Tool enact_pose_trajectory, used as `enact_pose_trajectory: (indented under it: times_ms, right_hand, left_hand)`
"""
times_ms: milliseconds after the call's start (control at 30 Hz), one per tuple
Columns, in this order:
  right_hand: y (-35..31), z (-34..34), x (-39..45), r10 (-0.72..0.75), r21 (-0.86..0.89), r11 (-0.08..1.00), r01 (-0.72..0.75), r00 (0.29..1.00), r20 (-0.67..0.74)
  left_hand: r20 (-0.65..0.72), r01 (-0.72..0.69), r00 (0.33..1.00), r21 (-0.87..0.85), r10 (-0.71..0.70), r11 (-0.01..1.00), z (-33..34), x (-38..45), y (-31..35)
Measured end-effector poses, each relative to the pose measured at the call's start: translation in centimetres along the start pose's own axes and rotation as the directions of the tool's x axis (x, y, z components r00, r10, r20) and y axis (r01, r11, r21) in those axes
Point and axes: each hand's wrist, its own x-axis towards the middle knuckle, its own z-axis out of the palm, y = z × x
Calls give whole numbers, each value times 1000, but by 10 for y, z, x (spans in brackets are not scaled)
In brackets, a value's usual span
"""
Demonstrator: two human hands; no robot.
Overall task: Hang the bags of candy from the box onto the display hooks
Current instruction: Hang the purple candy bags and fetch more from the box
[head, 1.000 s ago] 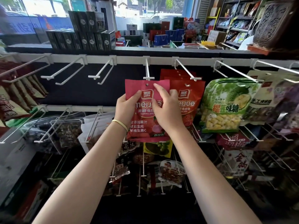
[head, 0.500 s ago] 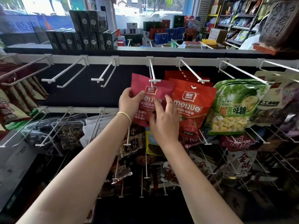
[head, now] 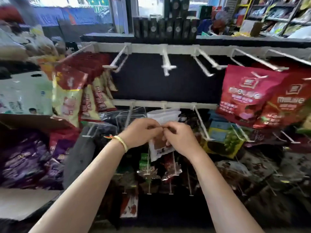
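Observation:
My left hand and my right hand meet fingertip to fingertip at mid-height, fingers curled, with nothing visible in them. Right behind them a white and brown bag hangs on a lower-row hook. The pink gummy candy bag hangs on a top-row hook at the right, beside a red bag of the same brand. Two empty top hooks stick out above my hands. At the left an open cardboard box holds several purple candy bags.
Red and cream snack bags hang at the upper left. A yellow-green bag and dark packets fill the lower hooks, whose wire tips poke forward. Dark boxes stand on the shelf top. The whole view is motion-blurred.
Both hands have let go of the pink bag, which stays on its hook. They dropped down and came together. The view swung left, bringing the box into sight.

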Motion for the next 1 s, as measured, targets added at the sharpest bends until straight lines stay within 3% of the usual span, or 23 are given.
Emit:
enact_pose_trajectory:
  times_ms: [200,333,500,633,767,867,1000]
  right_hand:
    - [-77,162,19,90,194,975,-104,993,81]
    - [-122,240,25,59,64,996,-68,991,124]
    - [-159,306,25,31,-26,999,-28,991,129]
    - [-162,349,33,126,-169,982,-87,963,236]
    - [-139,398,44,420,-422,870,-256,833,360]
    - [-109,436,51,572,-384,809,-445,746,341]
    - [-83,452,52,643,-263,764,-589,729,233]
  left_hand:
    - [-21,30,999,-145,-33,989,-121,-90,-119]
    - [37,128,992,-242,-123,962,-179,-146,-177]
    - [-209,294,923,-162,-324,942,-211,-166,-269]
    - [-267,495,824,-92,-500,864,-197,-171,-338]
    - [-146,618,768,-86,-623,782,-172,-169,-380]
    - [-19,681,726,-127,-688,721,-156,-168,-393]
    - [67,692,719,-172,-692,701,-147,-161,-403]
